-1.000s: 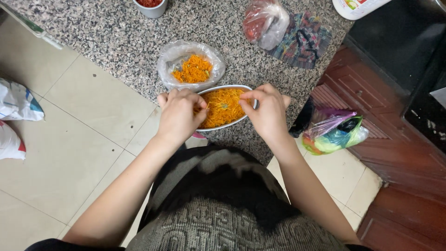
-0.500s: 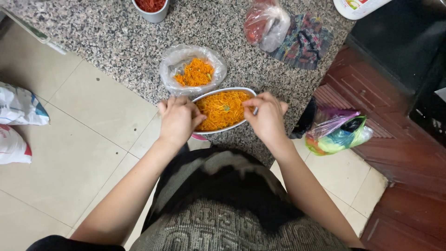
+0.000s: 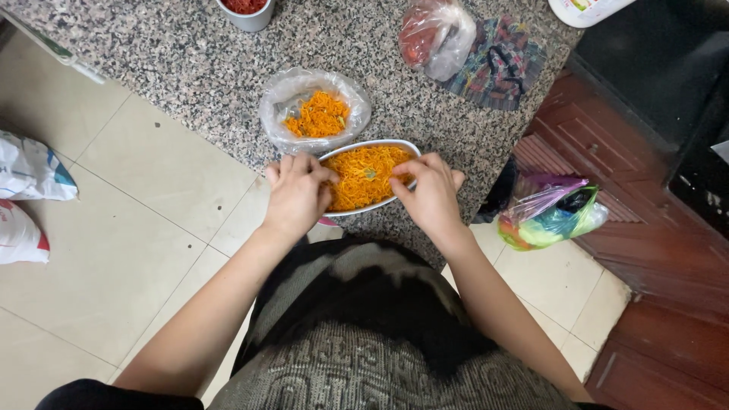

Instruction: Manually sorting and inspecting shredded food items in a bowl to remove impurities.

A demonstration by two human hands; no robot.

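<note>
A metal oval dish (image 3: pixel 395 144) full of orange shredded strands (image 3: pixel 368 171) sits on the near edge of a speckled granite counter (image 3: pixel 167 68). My left hand (image 3: pixel 296 191) rests at the dish's left rim with fingers curled into the strands. At the right rim, my right hand (image 3: pixel 431 190) has its fingertips pinched in the strands. Just behind the dish lies a clear plastic bag (image 3: pixel 282 102) holding more orange shreds (image 3: pixel 319 114).
A small cup of red stuff (image 3: pixel 247 9) stands at the counter's far edge. A clear bag with red contents (image 3: pixel 434 34) and a patterned cloth (image 3: pixel 497 61) lie to the right. Colourful plastic bags (image 3: pixel 550 216) hang beside a wooden cabinet (image 3: pixel 645 250). White bags (image 3: pixel 26 171) lie on the tiled floor.
Both hands have stayed at the dish, fingers shifting slightly among the strands. The view has drifted a little.
</note>
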